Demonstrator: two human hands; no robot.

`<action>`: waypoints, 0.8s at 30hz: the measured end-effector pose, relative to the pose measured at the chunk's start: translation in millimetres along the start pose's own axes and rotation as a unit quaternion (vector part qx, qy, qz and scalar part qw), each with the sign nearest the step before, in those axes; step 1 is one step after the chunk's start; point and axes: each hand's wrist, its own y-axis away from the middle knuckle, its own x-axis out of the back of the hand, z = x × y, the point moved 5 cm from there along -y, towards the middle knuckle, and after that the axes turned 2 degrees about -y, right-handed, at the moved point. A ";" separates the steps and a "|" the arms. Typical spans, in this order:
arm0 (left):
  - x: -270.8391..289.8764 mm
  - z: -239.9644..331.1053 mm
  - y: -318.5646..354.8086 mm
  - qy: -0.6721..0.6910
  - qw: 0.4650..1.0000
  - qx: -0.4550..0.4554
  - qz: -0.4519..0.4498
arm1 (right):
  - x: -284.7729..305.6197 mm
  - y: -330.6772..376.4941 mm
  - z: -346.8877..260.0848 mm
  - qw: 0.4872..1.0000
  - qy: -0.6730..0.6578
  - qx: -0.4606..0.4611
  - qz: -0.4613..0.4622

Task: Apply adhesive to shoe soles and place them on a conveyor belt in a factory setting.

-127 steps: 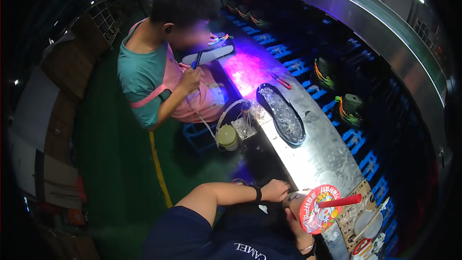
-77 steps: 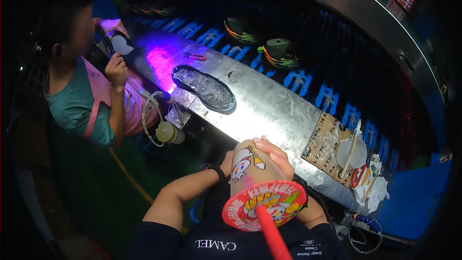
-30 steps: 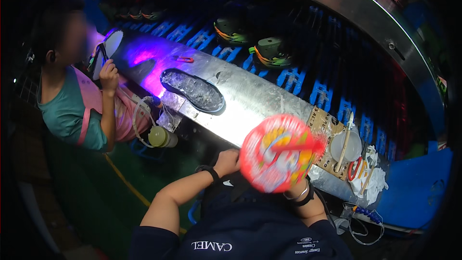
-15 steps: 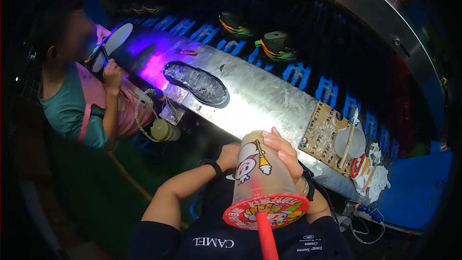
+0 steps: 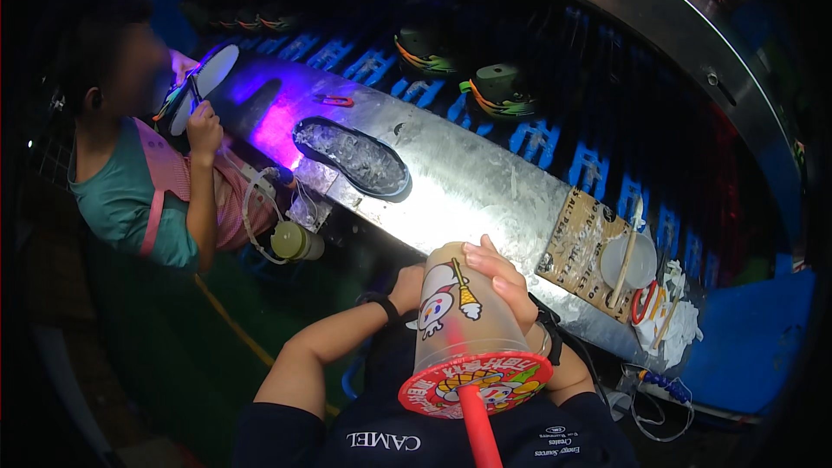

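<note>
At lower centre, the right hand (image 5: 510,293) wraps its fingers (image 5: 492,265) around 1 cup (image 5: 459,325); for the left hand (image 5: 406,289), I cannot tell.

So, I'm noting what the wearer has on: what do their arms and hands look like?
Both arms come out of short, dark navy sleeves. The left hand has a black band at its wrist; the right hand has a dark band and a thin, light bracelet. No glove shows on either hand, though the left is partly hidden.
</note>
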 end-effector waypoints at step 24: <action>85.6 123.2 -26.4 0.787 0.589 0.137 -0.124 | 19.4 24.3 50.4 0.880 -0.117 -0.442 0.133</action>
